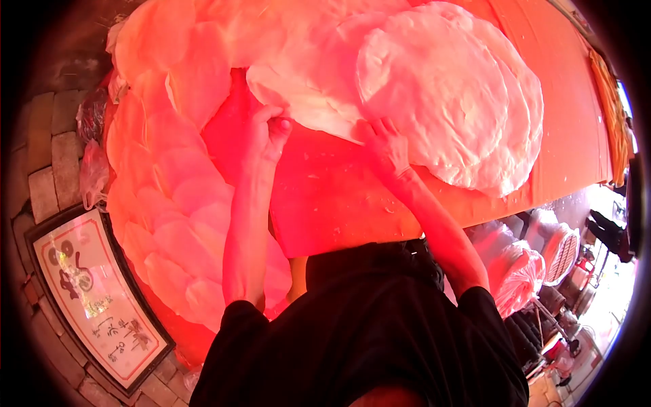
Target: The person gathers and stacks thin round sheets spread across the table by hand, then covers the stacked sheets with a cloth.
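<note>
Keeping the contact light and even along the edge was, I judged, the best way to handle the thin, pale, round-edged sheet (308, 102) without creasing or tearing it. It lay over the red cloth-covered counter (325, 197), just left of a broad, pale, wrinkled round stack (441, 95). My left fingers (271, 111) curled toward the thumb by its near edge; my right fingers (388, 127) reached out, slightly spread, beside the stack. Whether either pinched it, I couldn't tell.
</note>
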Motion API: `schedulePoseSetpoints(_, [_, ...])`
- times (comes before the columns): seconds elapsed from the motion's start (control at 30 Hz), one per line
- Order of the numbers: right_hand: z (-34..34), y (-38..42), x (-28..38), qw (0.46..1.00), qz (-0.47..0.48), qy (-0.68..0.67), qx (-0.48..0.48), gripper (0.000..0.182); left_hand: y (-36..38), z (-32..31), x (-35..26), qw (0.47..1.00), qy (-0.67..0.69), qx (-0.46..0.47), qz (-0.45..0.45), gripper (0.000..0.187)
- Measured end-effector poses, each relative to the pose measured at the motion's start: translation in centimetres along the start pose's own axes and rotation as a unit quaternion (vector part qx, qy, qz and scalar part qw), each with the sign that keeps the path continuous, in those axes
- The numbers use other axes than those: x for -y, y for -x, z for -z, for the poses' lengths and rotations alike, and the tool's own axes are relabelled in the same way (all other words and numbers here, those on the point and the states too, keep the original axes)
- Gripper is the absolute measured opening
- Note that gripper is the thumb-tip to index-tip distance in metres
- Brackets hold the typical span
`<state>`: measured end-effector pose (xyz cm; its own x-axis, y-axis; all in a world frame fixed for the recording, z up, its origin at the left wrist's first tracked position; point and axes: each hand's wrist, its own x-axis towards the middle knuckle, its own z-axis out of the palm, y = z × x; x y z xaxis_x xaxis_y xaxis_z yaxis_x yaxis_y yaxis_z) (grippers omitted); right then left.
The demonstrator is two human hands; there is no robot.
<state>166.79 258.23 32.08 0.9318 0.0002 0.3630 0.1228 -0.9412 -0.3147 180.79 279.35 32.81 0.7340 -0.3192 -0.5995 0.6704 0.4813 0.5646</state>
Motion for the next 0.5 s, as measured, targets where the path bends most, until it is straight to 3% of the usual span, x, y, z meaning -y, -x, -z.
schedulePoseSetpoints(0.17, [5.0, -0.7, -0.4, 0.999, 0.041, -0.024, -0.021, 0.017, 3.9, 1.9, -1.7, 0.99, 0.028, 0.127, -0.061, 0.039])
schedulePoseSetpoints(0.3, [7.3, 1.8, 3.1, 0.996, 0.074, -0.044, 0.025, 0.016, 6.9, 2.6, -1.5, 0.98, 0.023, 0.172, -0.099, 0.035])
schedulePoseSetpoints(0.5, [10.9, 4.9, 10.0, 0.981, 0.143, -0.083, 0.106, 0.016, 9.1, 1.3, -0.3, 0.978, -0.055, 0.159, -0.127, 0.031])
